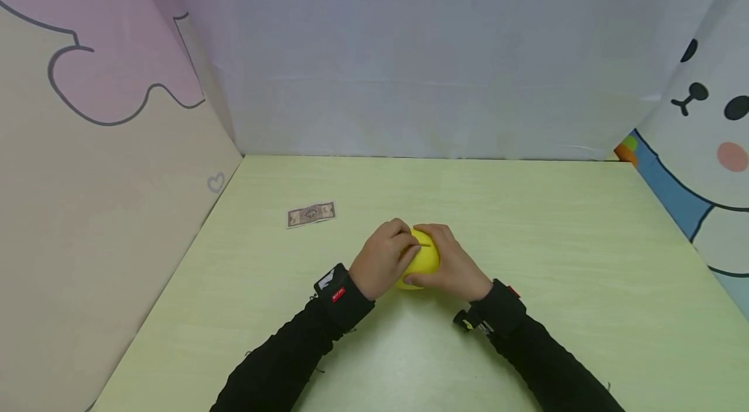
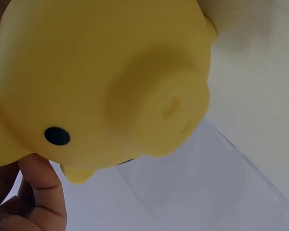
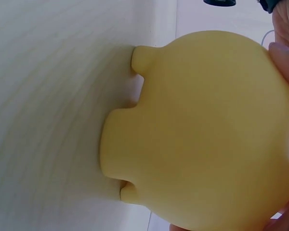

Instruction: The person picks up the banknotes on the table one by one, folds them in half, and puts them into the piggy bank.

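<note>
A yellow piggy bank point(image 1: 426, 261) stands on the table with its snout point(image 2: 176, 113) toward the left wrist camera. From the far and near sides, my right hand point(image 1: 453, 269) grips its rounded body. My left hand point(image 1: 383, 256) is on its top, with curled fingers point(image 2: 43, 192) beside an ear and the thumb right at a thin dark line, which looks like the slot. I cannot tell whether something is pinched there. The piggy bank's feet point(image 3: 143, 58) show at the tabletop in the right wrist view.
A small brownish banknote point(image 1: 311, 214) lies flat on the pale table point(image 1: 526, 217), beyond and left of the hands. A white sheet point(image 1: 433, 61) hangs along the back edge. Panels with cartoon drawings stand at the left point(image 1: 117, 158) and right point(image 1: 702, 158) edges.
</note>
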The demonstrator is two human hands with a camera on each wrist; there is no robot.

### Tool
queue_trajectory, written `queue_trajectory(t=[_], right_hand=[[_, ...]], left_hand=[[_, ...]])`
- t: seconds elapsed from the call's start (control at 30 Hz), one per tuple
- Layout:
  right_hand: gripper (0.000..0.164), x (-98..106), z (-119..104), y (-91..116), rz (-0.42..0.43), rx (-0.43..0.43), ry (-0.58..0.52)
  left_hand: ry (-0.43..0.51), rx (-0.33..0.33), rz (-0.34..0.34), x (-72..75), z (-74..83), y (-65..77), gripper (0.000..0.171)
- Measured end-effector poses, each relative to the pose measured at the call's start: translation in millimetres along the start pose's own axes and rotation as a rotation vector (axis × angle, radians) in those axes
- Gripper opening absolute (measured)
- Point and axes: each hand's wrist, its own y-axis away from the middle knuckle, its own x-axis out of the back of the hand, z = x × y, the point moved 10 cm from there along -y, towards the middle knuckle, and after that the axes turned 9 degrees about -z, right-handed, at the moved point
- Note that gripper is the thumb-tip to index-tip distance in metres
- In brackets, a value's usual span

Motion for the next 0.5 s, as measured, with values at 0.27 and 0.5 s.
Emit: queue_trajectory(t=[0.27,0.5], right_hand=[[0.083,-0.7,1.4,0.0,-0.007,-0.006,-0.027],[0.081,-1.6,3.5,-0.6,-0.009,-0.005,-0.035]], left_hand=[[0.114,0.044,-0.002,-1.7,-8.0,0.2,0.009],[0.211,0.068,0.029,-0.1,-19.6,2.2,0.007]])
